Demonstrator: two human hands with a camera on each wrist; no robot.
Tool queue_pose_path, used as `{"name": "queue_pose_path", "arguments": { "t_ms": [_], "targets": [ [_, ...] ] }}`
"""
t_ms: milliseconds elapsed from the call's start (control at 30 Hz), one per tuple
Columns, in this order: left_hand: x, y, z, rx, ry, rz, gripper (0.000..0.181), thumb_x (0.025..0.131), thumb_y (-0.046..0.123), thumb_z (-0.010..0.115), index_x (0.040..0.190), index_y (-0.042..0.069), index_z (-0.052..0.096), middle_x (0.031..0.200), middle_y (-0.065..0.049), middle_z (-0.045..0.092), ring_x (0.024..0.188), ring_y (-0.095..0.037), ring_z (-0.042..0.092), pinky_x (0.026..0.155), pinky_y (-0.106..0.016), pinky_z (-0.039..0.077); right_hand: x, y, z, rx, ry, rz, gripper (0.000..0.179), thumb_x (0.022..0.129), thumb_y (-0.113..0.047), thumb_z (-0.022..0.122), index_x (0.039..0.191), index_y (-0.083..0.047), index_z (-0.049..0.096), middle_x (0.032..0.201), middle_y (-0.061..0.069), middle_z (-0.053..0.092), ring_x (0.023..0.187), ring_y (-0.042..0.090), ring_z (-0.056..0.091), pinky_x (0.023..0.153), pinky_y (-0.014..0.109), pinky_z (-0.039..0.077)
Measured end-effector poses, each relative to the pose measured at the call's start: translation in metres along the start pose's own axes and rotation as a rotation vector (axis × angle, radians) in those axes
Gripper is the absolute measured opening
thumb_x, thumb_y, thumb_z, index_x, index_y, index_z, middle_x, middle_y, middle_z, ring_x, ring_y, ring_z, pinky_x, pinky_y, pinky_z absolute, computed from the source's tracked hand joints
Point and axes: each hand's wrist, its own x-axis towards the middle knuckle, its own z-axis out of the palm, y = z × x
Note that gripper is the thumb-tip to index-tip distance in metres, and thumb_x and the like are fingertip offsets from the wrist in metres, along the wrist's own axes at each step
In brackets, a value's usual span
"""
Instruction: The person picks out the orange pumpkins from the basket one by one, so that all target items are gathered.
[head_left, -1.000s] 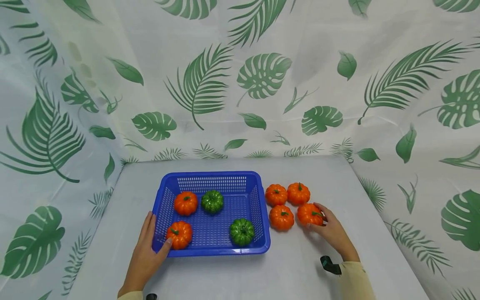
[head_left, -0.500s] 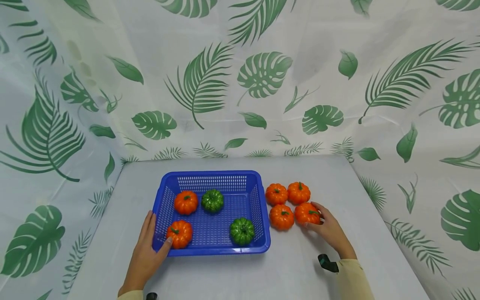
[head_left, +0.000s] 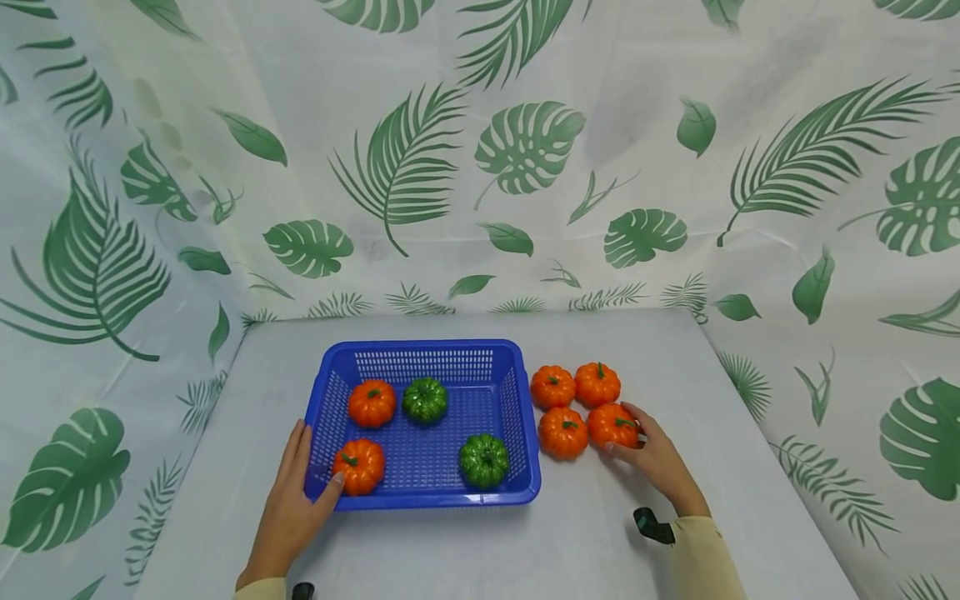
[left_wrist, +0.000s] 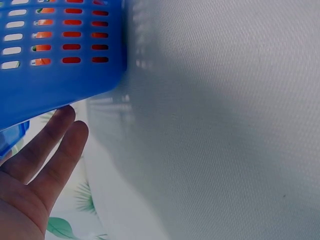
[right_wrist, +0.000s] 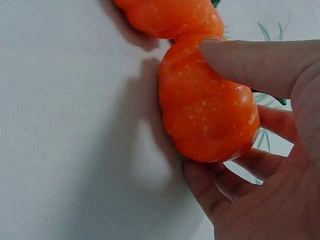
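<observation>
A small orange pumpkin (head_left: 611, 423) with a green stem sits on the table at the right, and my right hand (head_left: 663, 467) grips it from its right side. In the right wrist view the thumb (right_wrist: 250, 60) presses on the pumpkin (right_wrist: 205, 117) while the other fingers curl under its far side; it meets a second orange pumpkin (right_wrist: 172, 15). At the front left corner of the blue plastic basket (head_left: 427, 502), my left hand (head_left: 288, 512) rests with its thumb over the rim. Its fingers (left_wrist: 60, 162) lie nearly straight against the outer wall in the left wrist view.
Inside the basket are two orange pumpkins (head_left: 372, 404) and two green pumpkins (head_left: 483, 461). Three more orange pumpkins (head_left: 563, 433) cluster between the basket's right side and my right hand. A leaf-patterned white sheet (head_left: 555, 275) walls the table (head_left: 480, 550) at the back and sides.
My right hand has slid the orange pumpkin a little to the left, up against its neighbour. The left hand and the basket have stayed in place.
</observation>
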Motion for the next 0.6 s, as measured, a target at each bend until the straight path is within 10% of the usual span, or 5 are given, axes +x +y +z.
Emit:
{"name": "queue_pose_path", "arguments": {
  "t_ms": [600],
  "targets": [
    [0.0015, -0.0014, 0.0006, 0.002, 0.010, 0.015, 0.097, 0.103, 0.041, 0.067, 0.172, 0.006, 0.009, 0.180, -0.011, 0.000, 0.159, -0.050, 0.017, 0.118, -0.072, 0.024, -0.0036, 0.0002, 0.0012, 0.024, -0.003, 0.009, 0.100, 0.098, -0.037, 0.078, 0.170, -0.003, 0.019, 0.170, 0.033, 0.019, 0.150, 0.052, 0.031, 0.119, 0.068, 0.034]
  ]
}}
